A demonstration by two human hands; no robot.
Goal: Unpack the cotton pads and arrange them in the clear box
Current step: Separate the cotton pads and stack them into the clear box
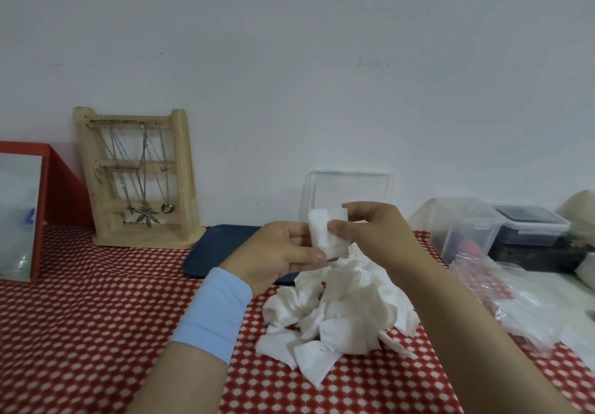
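Observation:
A loose heap of white cotton pads [338, 314] lies on the red patterned tablecloth in front of me. Above the heap, both hands hold a small stack of white pads [323, 230] upright. My left hand [283, 252] grips the stack from the left, and my right hand [373, 230] pinches its top right corner. Behind the hands stands a clear box [351, 188] against the wall, its lower part hidden. A crumpled clear plastic wrapper [502, 297] lies to the right of the heap.
A dark blue tray [219, 249] sits left of the hands. A wooden jewellery stand [138, 178] with chains leans on the wall. A red box [38, 207] is at far left. Clear lidded containers [463, 223] and a dark one [531, 223] crowd the right.

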